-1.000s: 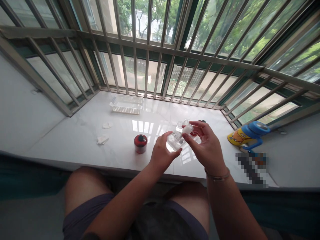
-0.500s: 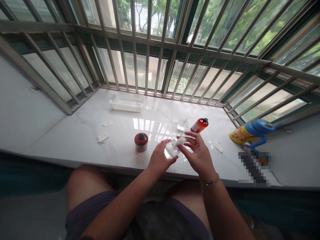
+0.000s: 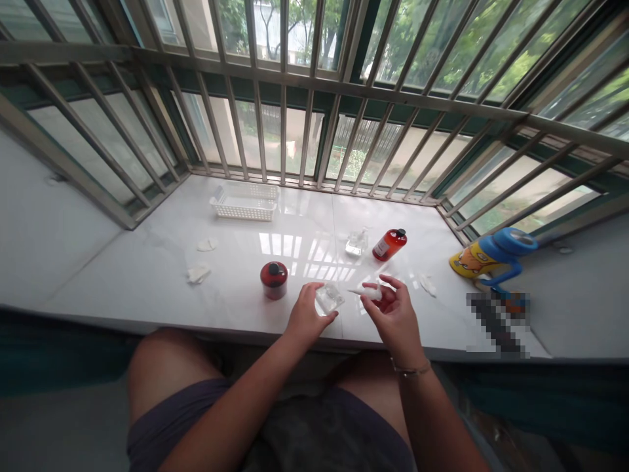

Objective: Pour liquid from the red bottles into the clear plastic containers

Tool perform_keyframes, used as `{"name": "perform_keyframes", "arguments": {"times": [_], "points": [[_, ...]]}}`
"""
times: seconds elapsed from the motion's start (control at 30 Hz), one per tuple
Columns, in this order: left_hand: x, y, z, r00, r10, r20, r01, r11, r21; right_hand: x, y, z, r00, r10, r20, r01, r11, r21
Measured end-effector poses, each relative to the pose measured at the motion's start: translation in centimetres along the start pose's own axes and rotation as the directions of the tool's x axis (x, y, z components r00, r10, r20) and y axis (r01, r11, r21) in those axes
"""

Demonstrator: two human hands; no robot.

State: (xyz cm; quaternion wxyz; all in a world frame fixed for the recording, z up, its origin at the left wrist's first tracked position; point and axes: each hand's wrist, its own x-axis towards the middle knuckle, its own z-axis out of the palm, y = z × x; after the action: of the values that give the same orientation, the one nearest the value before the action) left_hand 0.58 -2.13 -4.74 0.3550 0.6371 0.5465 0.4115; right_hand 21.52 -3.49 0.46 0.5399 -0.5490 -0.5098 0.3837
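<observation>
My left hand (image 3: 305, 318) is closed round a small clear square bottle (image 3: 329, 299), held above the front of the white counter. Between the thumb and fingers of my right hand (image 3: 394, 310) is a white bottle top (image 3: 372, 292) with a thin pointed stem aimed left at the bottle. A small gap separates the stem from the bottle. To the left of my left hand, a dark red bottle with a black cap (image 3: 274, 280) stands upright. Beyond my right hand lies a red-orange bottle with a black cap and pale label (image 3: 390, 245).
Another clear glass bottle (image 3: 356, 243) is beside the red-orange one. A white plastic basket (image 3: 244, 208) sits near the barred window. Crumpled white scraps (image 3: 198, 273) lie on the counter (image 3: 147, 282). At right are a blue-and-yellow flask (image 3: 494, 254) and a blurred-out dark object (image 3: 496, 324).
My right hand has moved right and down, drawing the white top away from the clear bottle, so its stem now shows. My left hand has shifted slightly left with the bottle.
</observation>
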Motion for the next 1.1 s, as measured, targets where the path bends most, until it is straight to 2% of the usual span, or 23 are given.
{"name": "perform_keyframes", "arguments": {"times": [0.1, 0.2, 0.27, 0.33, 0.4, 0.5, 0.6, 0.7, 0.83, 0.9, 1.0, 1.1], "points": [[-0.1, -0.9, 0.1, 1.000, -0.002, -0.004, 0.002, 1.000, 0.021, 0.0, 2.0, -2.1, 0.998, 0.011, -0.063, -0.015, 0.997, -0.072], [-0.2, -1.6, 0.0, 1.000, 0.010, 0.003, -0.011, 0.999, 0.036, 0.9, 4.1, -5.9, 0.981, -0.022, -0.194, -0.027, 0.970, -0.243], [-0.3, -1.8, -0.2, 1.000, 0.017, 0.012, -0.017, 0.999, 0.038, 2.1, 5.6, -9.2, 0.945, -0.066, -0.319, -0.080, 0.902, -0.424], [-0.3, -1.8, -0.3, 1.000, 0.021, 0.021, -0.022, 0.999, 0.034, 3.7, 7.1, -12.7, 0.899, -0.108, -0.425, -0.177, 0.798, -0.576], [-0.3, -1.8, -0.4, 0.999, 0.026, 0.029, -0.027, 0.999, 0.033, 5.3, 8.4, -15.6, 0.872, -0.127, -0.473, -0.236, 0.737, -0.634], [-0.3, -1.9, -0.3, 0.999, 0.026, 0.043, -0.028, 0.998, 0.054, 7.6, 10.2, -18.6, 0.856, -0.128, -0.500, -0.269, 0.715, -0.645], [-0.4, -2.3, -0.2, 0.998, 0.023, 0.050, -0.027, 0.996, 0.086, 9.0, 11.9, -19.9, 0.853, -0.122, -0.507, -0.287, 0.702, -0.652], [-0.7, -2.5, -0.1, 0.998, 0.045, 0.046, -0.050, 0.992, 0.116, 9.5, 13.6, -20.3, 0.861, -0.104, -0.498, -0.304, 0.680, -0.667], [-1.8, -1.9, -0.6, 0.987, 0.156, 0.036, -0.160, 0.971, 0.177, 9.6, 14.8, -20.3, 0.882, -0.087, -0.464, -0.308, 0.637, -0.706], [-2.7, -1.1, -1.4, 0.965, 0.258, 0.040, -0.260, 0.941, 0.215, 9.8, 14.8, -20.2, 0.892, -0.094, -0.443, -0.297, 0.618, -0.728], [-3.9, 0.3, -3.2, 0.908, 0.419, 0.018, -0.407, 0.869, 0.282, 10.1, 14.1, -20.1, 0.901, -0.135, -0.412, -0.259, 0.595, -0.761], [-4.3, 1.5, -5.5, 0.855, 0.508, -0.105, -0.440, 0.817, 0.372, 10.0, 13.1, -19.7, 0.901, -0.199, -0.385, -0.208, 0.582, -0.786]]}}
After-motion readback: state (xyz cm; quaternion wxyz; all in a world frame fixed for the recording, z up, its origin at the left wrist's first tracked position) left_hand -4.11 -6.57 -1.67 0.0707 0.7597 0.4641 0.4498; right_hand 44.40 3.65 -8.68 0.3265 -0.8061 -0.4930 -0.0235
